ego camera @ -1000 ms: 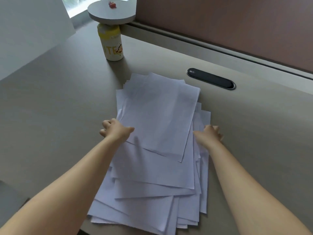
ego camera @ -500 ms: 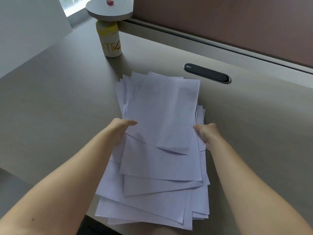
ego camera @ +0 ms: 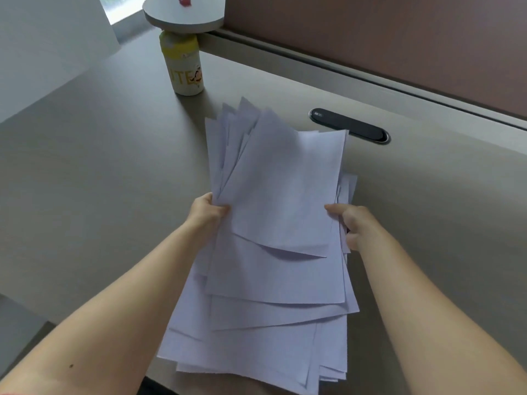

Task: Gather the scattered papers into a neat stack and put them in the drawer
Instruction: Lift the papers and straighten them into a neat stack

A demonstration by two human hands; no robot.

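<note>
At the frame's center, the left hand [ego camera: 206, 213] pinches the left edge of the fanned papers [ego camera: 273, 238]. The right hand [ego camera: 352, 223] pinches their right edge, its grip closed around several sheets above the tabletop [ego camera: 99, 181].

I can read only one bit of lettering: large yellow letters "TE" on the white bottle [ego camera: 184, 68] with the yellow cap, next to a small cartoon figure. More letters to the left curve out of sight. The papers [ego camera: 273, 223] I'm seeing look blank, no print legible.
</note>
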